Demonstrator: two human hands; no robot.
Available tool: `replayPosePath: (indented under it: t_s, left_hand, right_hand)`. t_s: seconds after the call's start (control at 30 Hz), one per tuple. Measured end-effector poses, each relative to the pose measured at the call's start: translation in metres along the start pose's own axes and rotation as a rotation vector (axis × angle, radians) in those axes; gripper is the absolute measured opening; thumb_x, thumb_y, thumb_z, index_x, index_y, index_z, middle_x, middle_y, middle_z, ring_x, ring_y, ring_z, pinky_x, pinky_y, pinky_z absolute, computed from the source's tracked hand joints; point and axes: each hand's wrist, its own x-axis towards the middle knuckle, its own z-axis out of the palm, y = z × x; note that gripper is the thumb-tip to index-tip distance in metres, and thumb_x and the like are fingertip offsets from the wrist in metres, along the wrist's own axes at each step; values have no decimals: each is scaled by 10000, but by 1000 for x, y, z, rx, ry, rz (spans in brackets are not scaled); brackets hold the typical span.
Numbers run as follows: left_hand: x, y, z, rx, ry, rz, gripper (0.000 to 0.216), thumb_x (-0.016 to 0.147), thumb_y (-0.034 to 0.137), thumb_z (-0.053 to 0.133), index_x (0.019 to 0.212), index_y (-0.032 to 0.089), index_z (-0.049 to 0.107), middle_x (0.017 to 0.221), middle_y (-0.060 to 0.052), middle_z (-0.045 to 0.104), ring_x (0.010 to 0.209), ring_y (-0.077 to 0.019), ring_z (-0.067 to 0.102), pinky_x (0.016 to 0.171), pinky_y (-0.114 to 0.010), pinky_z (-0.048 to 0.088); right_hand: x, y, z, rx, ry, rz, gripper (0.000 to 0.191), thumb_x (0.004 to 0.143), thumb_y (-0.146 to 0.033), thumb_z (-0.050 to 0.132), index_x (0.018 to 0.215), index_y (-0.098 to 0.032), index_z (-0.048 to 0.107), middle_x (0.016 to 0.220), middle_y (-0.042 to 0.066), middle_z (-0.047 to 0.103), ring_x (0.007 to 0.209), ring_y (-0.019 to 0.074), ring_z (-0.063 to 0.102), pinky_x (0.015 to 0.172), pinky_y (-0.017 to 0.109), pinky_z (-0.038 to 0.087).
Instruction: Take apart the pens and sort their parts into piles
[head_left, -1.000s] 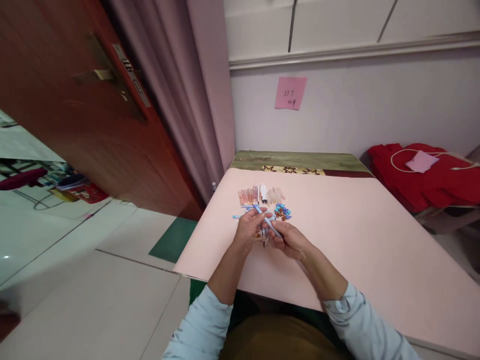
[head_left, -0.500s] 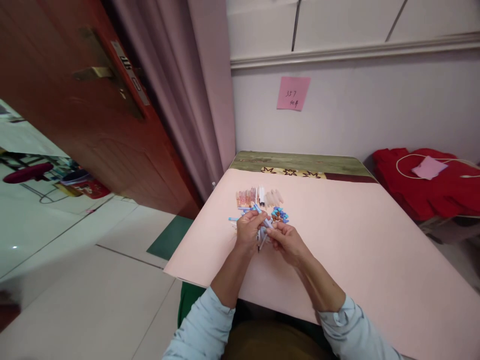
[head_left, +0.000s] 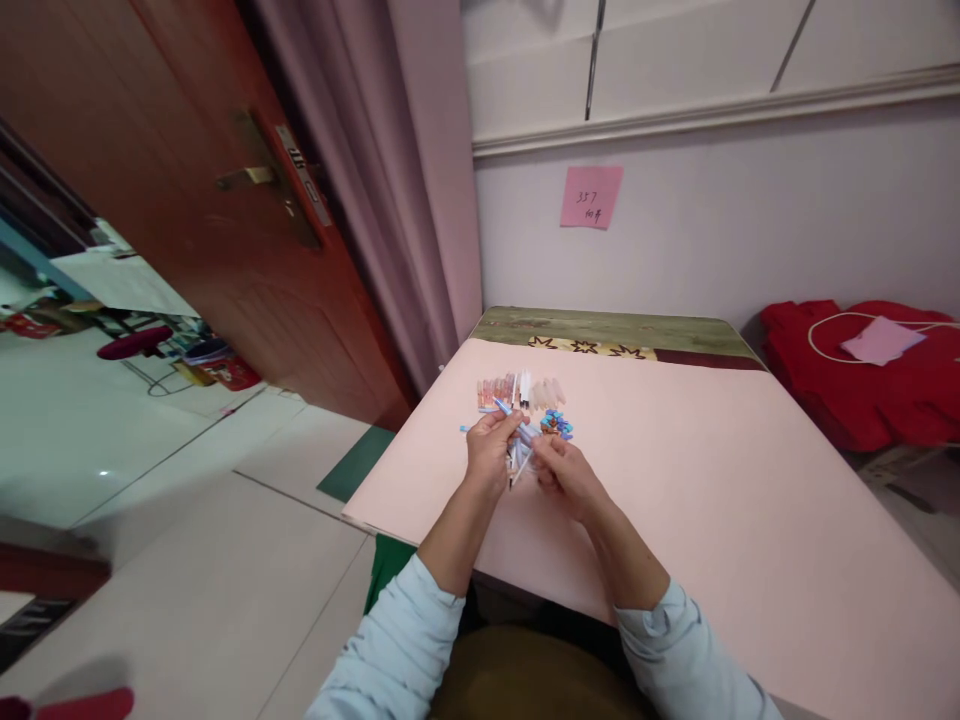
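Note:
A slim blue pen (head_left: 525, 432) slants between my two hands above the table. My left hand (head_left: 490, 450) is closed around its upper part, and the blue end pokes out past the fingers. At the lower end, the fingers of my right hand (head_left: 564, 470) pinch the same pen. Under the hands lie loose pen parts, among them a thin white stick with a dark tip (head_left: 520, 468); the hands partly hide them. Just beyond sit a row of pinkish clear tubes (head_left: 495, 390), white pieces with black ends (head_left: 524, 388), pale translucent pieces (head_left: 549, 393) and a small heap of blue and brown bits (head_left: 556, 424).
Pale pink sheeting covers the table (head_left: 675, 470). Behind it is a wall with a pink note (head_left: 592, 197). A red cloth (head_left: 840, 390) with a cord lies at the right. At the left are a curtain (head_left: 390, 180) and an open wooden door (head_left: 202, 190).
Both hands still grip the pen, with slightly altered finger positions. The head view has shifted a little, so door, note and red cloth appear further right.

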Motion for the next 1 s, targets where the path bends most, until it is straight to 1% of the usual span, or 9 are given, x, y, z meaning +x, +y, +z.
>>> replayPosePath:
  t_s: [0.1,0.27,0.33,0.47,0.53,0.67,0.77,0.9,1.0]
  left_hand:
    - [-2,-3,4,-13,19,20,341,555,326,842,758,111,673,719,-59,705,497,-56,495,480,-194,356]
    - [1,-11,7,-46,53,28,339,554,323,840,750,112,661,722,-64,706,523,-65,521,488,-190,359]
    - [3,-12,6,-41,56,26,339,560,324,836,756,113,659,730,-67,709,520,-67,523,483,-191,364]
    - [9,-15,-1,-6,35,4,359,566,352,831,771,117,653,700,-62,695,513,-83,537,470,-198,381]
    - [13,-14,-7,17,53,8,378,577,363,824,804,116,651,696,-57,688,515,-84,540,463,-192,382]
    - [21,-5,-26,93,162,76,616,608,356,807,1143,142,589,746,-28,687,533,-93,555,468,-190,415]
    - [25,1,-38,228,128,153,788,649,350,769,1363,229,457,731,29,650,509,-97,533,431,-189,409]
    - [30,-2,-45,420,-31,322,632,714,308,710,1318,233,542,600,72,537,496,-89,484,485,-191,421]
    - [36,-11,-48,555,-71,432,506,768,282,667,1262,219,578,651,39,593,565,-112,541,585,-215,460]
  right_hand:
    - [0,3,-2,3,-7,89,549,758,-723,551,767,-174,558,440,-87,401,320,38,240,331,189,130]
    - [-2,2,-6,2,32,-21,477,636,-582,766,760,-190,523,498,-82,469,357,32,287,354,175,185]
    - [-3,2,-6,9,21,-47,475,627,-561,782,791,-202,518,507,-90,468,364,33,278,361,174,192]
    - [-1,3,-3,-15,-3,24,498,754,-678,595,821,-185,582,470,-95,386,353,40,205,361,193,176]
    - [-1,4,-2,-73,50,11,489,782,-667,552,812,-183,611,446,-100,329,355,52,199,376,209,241]
    - [-3,2,-2,-448,282,-187,376,837,-564,495,749,-216,606,503,-45,462,444,122,424,486,254,401]
    - [-5,0,1,-853,411,-326,266,855,-461,494,820,-238,634,656,-6,626,610,168,583,588,262,432]
    - [-3,2,3,-1101,511,-442,224,842,-382,526,933,-233,667,880,33,708,758,182,637,679,269,445]
    - [-2,4,2,-1088,554,-544,213,830,-366,560,926,-228,690,954,48,703,754,168,627,691,266,455]
